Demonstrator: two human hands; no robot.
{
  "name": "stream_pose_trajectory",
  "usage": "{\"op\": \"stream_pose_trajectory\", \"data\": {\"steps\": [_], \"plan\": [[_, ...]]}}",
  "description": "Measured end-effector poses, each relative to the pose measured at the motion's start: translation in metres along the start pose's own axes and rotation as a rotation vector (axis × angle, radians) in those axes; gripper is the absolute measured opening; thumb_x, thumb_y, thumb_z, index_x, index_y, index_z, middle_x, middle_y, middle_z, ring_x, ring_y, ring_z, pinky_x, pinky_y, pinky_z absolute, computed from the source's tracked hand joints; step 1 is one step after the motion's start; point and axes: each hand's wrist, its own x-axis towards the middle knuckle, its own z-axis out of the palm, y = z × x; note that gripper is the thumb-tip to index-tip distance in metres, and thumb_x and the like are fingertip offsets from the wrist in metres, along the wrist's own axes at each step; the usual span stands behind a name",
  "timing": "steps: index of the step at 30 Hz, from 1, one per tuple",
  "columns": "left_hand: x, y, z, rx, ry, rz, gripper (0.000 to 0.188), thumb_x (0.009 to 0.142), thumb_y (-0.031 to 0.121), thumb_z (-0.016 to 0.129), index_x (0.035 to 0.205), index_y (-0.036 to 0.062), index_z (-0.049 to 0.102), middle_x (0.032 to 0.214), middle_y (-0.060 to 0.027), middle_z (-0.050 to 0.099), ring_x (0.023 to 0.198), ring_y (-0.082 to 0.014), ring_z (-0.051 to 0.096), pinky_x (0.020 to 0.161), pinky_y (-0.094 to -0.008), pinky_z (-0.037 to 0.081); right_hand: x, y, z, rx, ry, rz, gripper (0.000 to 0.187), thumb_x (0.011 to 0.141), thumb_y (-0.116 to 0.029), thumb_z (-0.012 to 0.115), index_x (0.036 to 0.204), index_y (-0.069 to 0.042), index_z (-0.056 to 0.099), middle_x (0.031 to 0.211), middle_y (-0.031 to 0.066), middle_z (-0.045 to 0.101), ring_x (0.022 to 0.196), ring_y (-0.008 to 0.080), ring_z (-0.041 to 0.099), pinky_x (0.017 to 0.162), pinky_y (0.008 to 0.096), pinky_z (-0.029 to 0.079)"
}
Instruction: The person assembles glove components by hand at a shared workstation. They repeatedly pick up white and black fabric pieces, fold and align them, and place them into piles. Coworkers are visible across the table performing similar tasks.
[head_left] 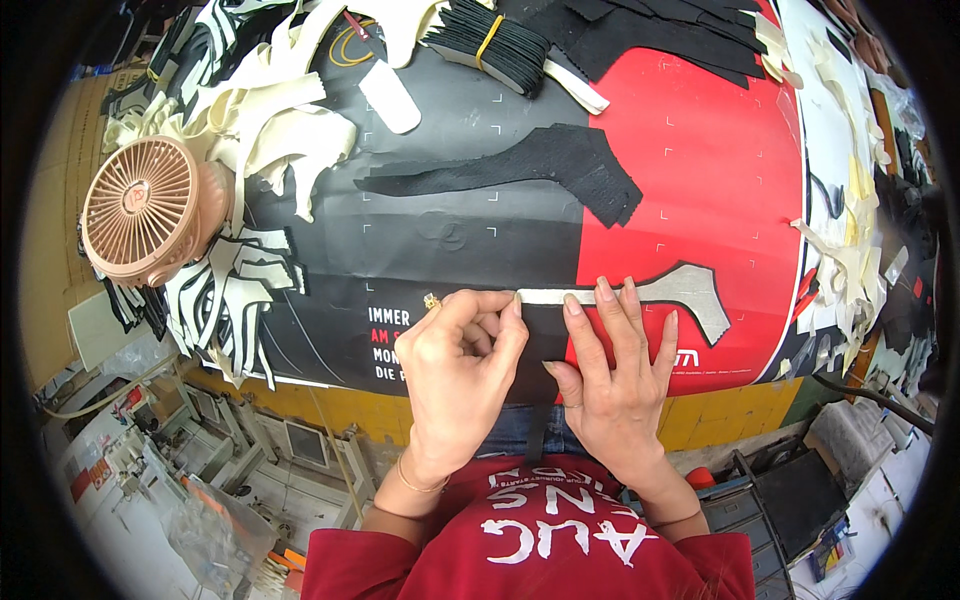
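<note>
A narrow fabric piece [693, 290], pale grey with a thin black edge, lies across the table; its right end widens and bends downward. At its narrow left end, my left hand [450, 365] is closed in a pinch, thumb and forefinger on the tip. My right hand [622, 375] rests flat over the strip's middle, fingers stretched out, hiding part of its lower edge. Above both hands lies a larger stack of black fabric pieces [540, 160] of similar shape.
A pink fan [145, 208] stands at the left, beside striped black-and-white pieces [235, 310]. Cream fabric pieces [295, 145] spread at the upper left. A banded black bundle [488, 45] and a white card [389, 98] lie at the far side. The black-and-red sheet [700, 150] covers the table.
</note>
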Motion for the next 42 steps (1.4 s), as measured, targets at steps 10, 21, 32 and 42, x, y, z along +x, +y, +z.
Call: {"op": "stream_pose_trajectory", "data": {"steps": [10,21,32,42], "plan": [[-0.019,-0.019,0.009,0.390,0.088,0.430,0.051,0.069,-0.001,0.070,0.118,0.0147,0.073,0.102,-0.0060,0.058,0.071,-0.0222,0.057,0.061,-0.0359,0.048,0.001,-0.001,0.001,-0.004,0.020,-0.003,0.053,0.091,-0.039,0.066,0.139,-0.019,0.059,0.149,0.0084,0.048,0.141,0.0274,0.044,0.116,0.0632,0.017],[-0.021,-0.031,0.007,0.549,0.095,0.535,0.047,0.071,0.003,0.067,0.117,0.0111,0.073,0.105,-0.0106,0.058,0.083,-0.0283,0.055,0.073,-0.0401,0.046,0.011,-0.023,0.001,-0.018,0.027,-0.131,0.060,0.095,-0.041,0.058,0.146,-0.011,0.049,0.157,0.0106,0.040,0.149,0.0260,0.030,0.114,0.0694,0.012],[-0.022,-0.032,0.013,0.620,0.203,0.584,0.037,0.073,0.004,0.066,0.108,0.0127,0.076,0.105,-0.0100,0.060,0.094,-0.0295,0.058,0.081,-0.0416,0.045,-0.013,0.080,-0.031,-0.163,0.221,0.189,0.062,0.097,-0.046,0.054,0.149,-0.014,0.046,0.159,0.0142,0.034,0.150,0.0304,0.025,0.119,0.0626,0.008],[-0.020,0.010,0.088,0.389,0.227,0.781,0.055,0.089,0.031,0.068,0.133,0.0004,0.055,0.149,-0.0247,0.042,0.135,-0.0407,0.043,0.109,-0.0512,0.033,-0.017,0.086,-0.019,-0.236,0.253,0.136,0.061,0.098,-0.047,0.051,0.150,-0.015,0.045,0.162,0.0147,0.029,0.151,0.0315,0.024,0.121,0.0591,0.006]]}}
